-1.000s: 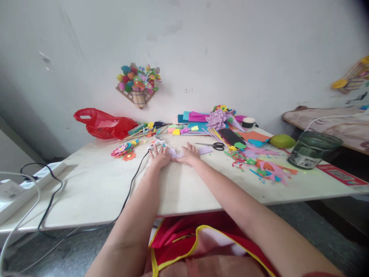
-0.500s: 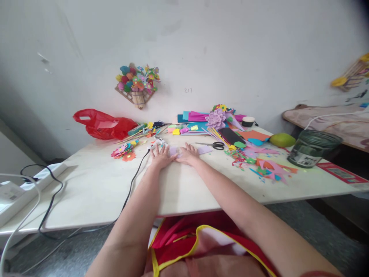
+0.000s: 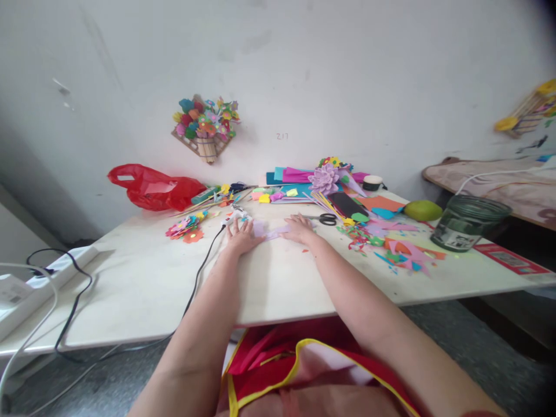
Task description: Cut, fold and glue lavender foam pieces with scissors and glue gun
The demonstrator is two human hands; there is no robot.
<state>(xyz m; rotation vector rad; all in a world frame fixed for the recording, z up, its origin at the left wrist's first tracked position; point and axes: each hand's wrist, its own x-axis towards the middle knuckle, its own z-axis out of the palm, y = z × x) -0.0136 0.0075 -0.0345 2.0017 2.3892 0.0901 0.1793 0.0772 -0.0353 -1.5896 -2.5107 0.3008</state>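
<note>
A pale purple sheet lies flat on the table, partly covered by both hands. My left hand rests on its left end with the fingers spread. On its right part lies my right hand, palm down and fingers stretched out. Just beyond my left hand is a white glue gun with a black cord. Black-handled scissors lie to the right of my right hand, their blades running toward its fingertips.
Stacked foam flowers and a red plastic bag sit left. Coloured sheets and a purple flower stand at the back. Scraps, a green fruit and a glass jar are right. A power strip lies at the left edge.
My right hand has slid to the right along the purple sheet, away from my left hand, which stays in place. More of the sheet shows between them, and a small orange-red scrap is now visible.
</note>
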